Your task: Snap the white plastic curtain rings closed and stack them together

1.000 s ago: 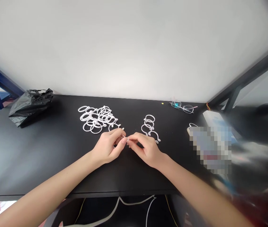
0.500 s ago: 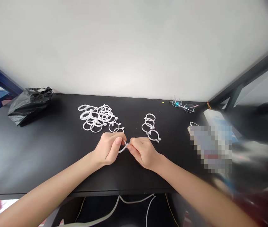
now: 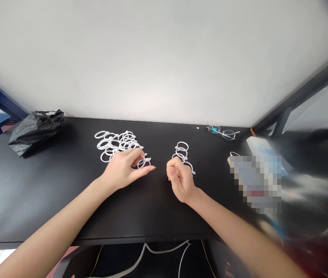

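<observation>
Well, the left hand (image 3: 120, 170) reaches toward about two o'clock, and the right hand (image 3: 180, 179) toward about ten. The left thumb and fingers spread apart, with a white ring (image 3: 147, 159) in the gap; I can't tell if they touch. The right one curls up, insides hidden. The ring's knob points between one and two o'clock.

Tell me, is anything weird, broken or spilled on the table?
One small oddity: a yellow speck on the black table, near the back, left of the eyeglasses. It lies by itself and is too small to identify. The white rings overlap untidily, but none looks plainly broken.
</observation>
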The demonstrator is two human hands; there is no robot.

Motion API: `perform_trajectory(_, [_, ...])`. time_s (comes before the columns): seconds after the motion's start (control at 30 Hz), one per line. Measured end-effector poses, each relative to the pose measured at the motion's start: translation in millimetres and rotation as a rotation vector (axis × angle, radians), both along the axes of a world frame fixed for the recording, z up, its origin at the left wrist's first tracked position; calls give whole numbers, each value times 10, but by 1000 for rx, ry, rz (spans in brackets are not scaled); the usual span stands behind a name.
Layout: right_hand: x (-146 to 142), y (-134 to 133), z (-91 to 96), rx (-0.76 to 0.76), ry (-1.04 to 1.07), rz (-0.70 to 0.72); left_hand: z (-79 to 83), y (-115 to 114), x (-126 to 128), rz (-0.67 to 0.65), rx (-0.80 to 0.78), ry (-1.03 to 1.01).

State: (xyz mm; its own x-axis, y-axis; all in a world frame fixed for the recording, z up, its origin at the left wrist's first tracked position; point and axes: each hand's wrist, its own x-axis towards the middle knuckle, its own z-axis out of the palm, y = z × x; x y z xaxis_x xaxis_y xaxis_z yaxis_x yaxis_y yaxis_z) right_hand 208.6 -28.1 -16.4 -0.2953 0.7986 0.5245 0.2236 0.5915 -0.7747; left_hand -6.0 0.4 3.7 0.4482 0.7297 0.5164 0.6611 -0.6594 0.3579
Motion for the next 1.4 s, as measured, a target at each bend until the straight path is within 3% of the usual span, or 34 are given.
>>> perform_trajectory(0.13, [49, 34, -11, 14, 5, -43, -23, 170, -137, 49, 148, 189])
perform_trajectory(0.27, [49, 58, 20, 58, -47, -87, -97, 251, -176, 52, 163, 293])
perform_trajectory(0.53, [75, 89, 73, 87, -102, -171, -144, 292, -215, 47, 148, 303])
perform_trajectory(0.7, [166, 209, 121, 96, -154, -383, -96, 248, -176, 14, 150, 216])
perform_trajectory(0.87, [332, 378, 53, 31, -430, -543, -57, 112, -42, -110, 99, 145])
perform_trajectory(1.07, [409, 478, -54, -164, -534, -463, -70, -35, 106, -257, 47, 180])
perform_trajectory(1.4, [381, 453, -30, -150, -386, -455, -69, -51, 125, -265, 60, 174])
